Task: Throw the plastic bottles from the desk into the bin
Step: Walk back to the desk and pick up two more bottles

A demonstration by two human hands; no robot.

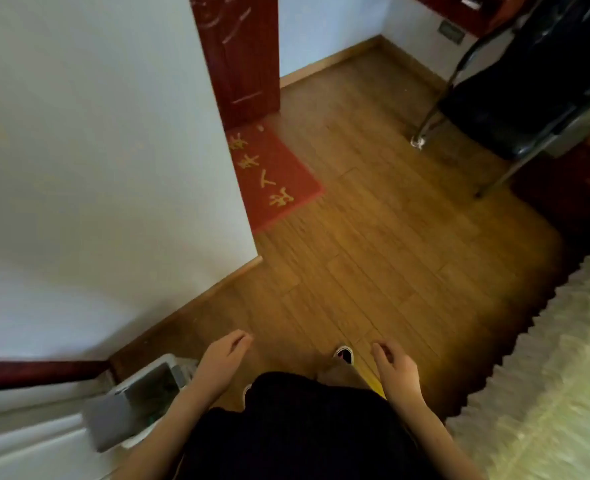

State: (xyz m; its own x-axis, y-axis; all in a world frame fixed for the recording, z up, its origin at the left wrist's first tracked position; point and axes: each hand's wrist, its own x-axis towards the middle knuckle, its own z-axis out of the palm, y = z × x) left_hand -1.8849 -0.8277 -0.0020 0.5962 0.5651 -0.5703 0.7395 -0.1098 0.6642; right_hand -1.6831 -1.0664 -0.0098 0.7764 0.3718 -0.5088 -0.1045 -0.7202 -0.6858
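A grey and white bin [127, 410] stands on the floor at the lower left, against the wall, with its lid up; something greenish shows faintly inside. My left hand [222, 358] hovers just right of the bin's rim, fingers loosely apart, holding nothing. My right hand [395, 368] hangs over the wooden floor further right, also with nothing in it. No plastic bottle and no desk surface can be made out in this view.
A white wall corner [113, 168] fills the left. A red doormat [273, 174] lies by a dark red door [241, 57]. A black chair with metal legs [515, 98] stands at the upper right. A pale bed cover [546, 375] runs along the right edge.
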